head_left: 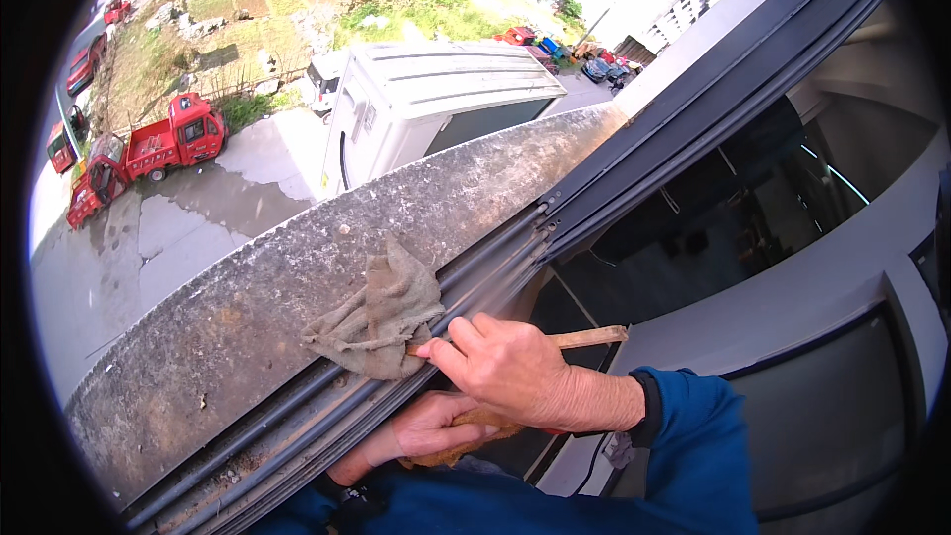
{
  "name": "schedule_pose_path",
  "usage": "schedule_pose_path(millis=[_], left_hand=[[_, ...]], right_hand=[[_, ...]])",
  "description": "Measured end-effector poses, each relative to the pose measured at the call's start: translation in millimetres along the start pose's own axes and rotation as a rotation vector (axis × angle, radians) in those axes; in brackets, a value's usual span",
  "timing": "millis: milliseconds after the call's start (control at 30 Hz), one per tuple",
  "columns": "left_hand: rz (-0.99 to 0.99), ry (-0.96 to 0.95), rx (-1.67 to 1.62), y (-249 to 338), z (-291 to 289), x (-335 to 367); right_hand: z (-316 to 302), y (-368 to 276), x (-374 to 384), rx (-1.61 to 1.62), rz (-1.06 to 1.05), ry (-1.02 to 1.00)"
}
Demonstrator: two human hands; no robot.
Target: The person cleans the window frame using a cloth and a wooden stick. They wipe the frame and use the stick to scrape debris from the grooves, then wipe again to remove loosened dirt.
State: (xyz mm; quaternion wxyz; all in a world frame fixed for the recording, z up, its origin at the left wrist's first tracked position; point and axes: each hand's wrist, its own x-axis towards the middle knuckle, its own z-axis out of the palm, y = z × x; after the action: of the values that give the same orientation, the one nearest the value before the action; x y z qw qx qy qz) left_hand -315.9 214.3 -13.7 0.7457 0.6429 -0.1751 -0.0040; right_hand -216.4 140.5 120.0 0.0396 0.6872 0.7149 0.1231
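My right hand [515, 372] is closed around a thin wooden stick [594, 337]. One end of the stick juts out to the right, and the other presses into a damp-looking grey rag [381, 317]. The rag lies bunched across the dark sliding-window track [297, 416] and the weathered concrete ledge [248, 307] outside it. Below the right hand, against the inner side of the track, my left hand [436, 424] curls around an orange-brown cloth [485, 431]. My right hand partly covers the left fingers. Dirt and grit sit in the track grooves.
Dark window frames [713, 69] stand stacked at the upper right. Beyond the ledge is a drop to a paved yard with a white box-shaped truck body [446, 99] and a red cargo vehicle [178, 139]. Indoors, a pale sill [753, 337] and dark panels lie right.
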Motion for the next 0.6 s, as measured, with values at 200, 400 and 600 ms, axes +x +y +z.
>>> schedule_pose_path(millis=[200, 400, 600], left_hand=[[-0.065, -0.039, 0.015, 6, -3, 2], [-0.069, -0.042, 0.014, 8, -5, 3], [-0.097, -0.092, 0.006, 8, -7, 3]], right_hand=[[-15, 78, -7, -0.429, 0.237, -0.378], [-32, 74, -11, -0.372, 0.267, -0.127], [4, 83, -18, -0.363, 0.238, -0.112]])
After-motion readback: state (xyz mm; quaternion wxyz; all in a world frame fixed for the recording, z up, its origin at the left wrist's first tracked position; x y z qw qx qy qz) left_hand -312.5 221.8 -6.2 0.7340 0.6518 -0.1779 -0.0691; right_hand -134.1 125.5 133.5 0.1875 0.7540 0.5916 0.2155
